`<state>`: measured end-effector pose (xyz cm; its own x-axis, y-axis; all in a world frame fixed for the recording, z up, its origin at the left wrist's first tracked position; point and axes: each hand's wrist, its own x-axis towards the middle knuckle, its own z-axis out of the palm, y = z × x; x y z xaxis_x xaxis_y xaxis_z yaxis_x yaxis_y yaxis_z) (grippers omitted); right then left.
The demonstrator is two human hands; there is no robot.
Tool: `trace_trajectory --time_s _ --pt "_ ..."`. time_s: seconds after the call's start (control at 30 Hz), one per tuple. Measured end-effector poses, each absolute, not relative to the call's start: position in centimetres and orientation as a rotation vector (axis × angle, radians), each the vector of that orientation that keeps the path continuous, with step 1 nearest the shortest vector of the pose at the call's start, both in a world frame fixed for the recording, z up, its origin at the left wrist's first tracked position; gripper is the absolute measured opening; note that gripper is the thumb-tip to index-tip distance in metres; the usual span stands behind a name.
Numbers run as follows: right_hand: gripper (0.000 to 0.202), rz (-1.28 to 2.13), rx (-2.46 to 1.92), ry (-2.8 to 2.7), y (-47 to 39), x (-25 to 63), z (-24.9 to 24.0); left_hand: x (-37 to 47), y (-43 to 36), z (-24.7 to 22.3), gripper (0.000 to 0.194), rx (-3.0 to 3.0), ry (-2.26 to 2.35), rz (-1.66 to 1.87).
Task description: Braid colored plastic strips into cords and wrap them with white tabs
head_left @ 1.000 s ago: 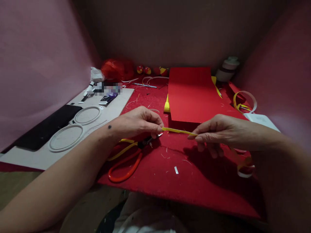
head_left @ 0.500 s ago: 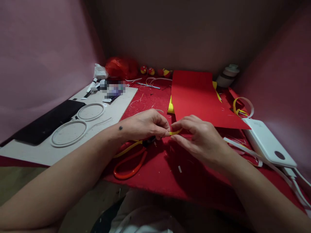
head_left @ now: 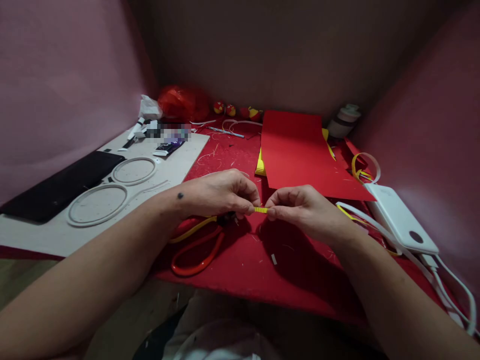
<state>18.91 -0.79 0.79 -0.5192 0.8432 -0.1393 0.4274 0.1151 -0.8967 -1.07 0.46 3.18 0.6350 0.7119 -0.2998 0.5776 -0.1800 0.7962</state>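
Note:
A short, ridged yellow paper strip (head_left: 261, 210) stretches between my two hands above the red tabletop. My left hand (head_left: 230, 194) pinches its left end between thumb and fingers. At the other end, my right hand (head_left: 300, 205) is closed on the strip in a pinch. Beneath my left wrist lie scissors with a red and a yellow handle loop (head_left: 197, 267); their blades are mostly hidden by the hand. A large red paper sheet (head_left: 296, 155) lies just beyond my right hand, over some yellow corrugated paper (head_left: 260, 165).
To the right sits a white power bank (head_left: 401, 215) with cables. A grey board (head_left: 183, 165) on the left carries a black flat case (head_left: 63, 185) and two pale rings (head_left: 98, 205). Small red-and-yellow figures (head_left: 230, 109) and a red plastic bag (head_left: 183, 102) stand at the back.
My right hand has shifted its hold: its fingertips now pinch the strip's right end, and the strip lies straighter between the hands. The whole view has moved slightly.

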Motion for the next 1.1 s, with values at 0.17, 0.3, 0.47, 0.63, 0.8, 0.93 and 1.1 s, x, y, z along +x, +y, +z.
trace_trajectory --time_s 0.17,0.3,0.47,0.63,0.8,0.93,1.1 --pt "0.009 1.444 -1.234 -1.973 -0.6 19.08 0.69 -1.14 0.53 3.11 0.017 1.944 1.001 0.127" --pt "0.01 1.417 -1.222 -2.029 -0.62 19.22 0.49 -1.2 0.56 3.02 0.018 1.99 0.995 0.108" --pt "0.01 1.423 -1.197 -2.035 -0.73 19.06 0.06 -1.01 0.53 2.61 0.02 1.963 0.986 0.127" --pt "0.01 1.476 -1.206 -2.003 -0.75 19.08 0.38 -0.71 0.49 2.49 0.015 1.945 0.978 0.129" --pt "0.01 1.503 -1.186 -1.846 -0.75 19.61 0.95 -0.79 0.41 2.8 0.014 1.936 1.021 0.13" --pt "0.01 1.499 -1.153 -1.761 -0.71 19.67 0.83 -0.83 0.46 2.76 0.021 1.932 1.029 0.143" --pt "0.011 1.535 -1.097 -1.746 -0.76 19.51 0.69 -0.6 0.58 2.37 0.02 1.98 1.049 0.17"
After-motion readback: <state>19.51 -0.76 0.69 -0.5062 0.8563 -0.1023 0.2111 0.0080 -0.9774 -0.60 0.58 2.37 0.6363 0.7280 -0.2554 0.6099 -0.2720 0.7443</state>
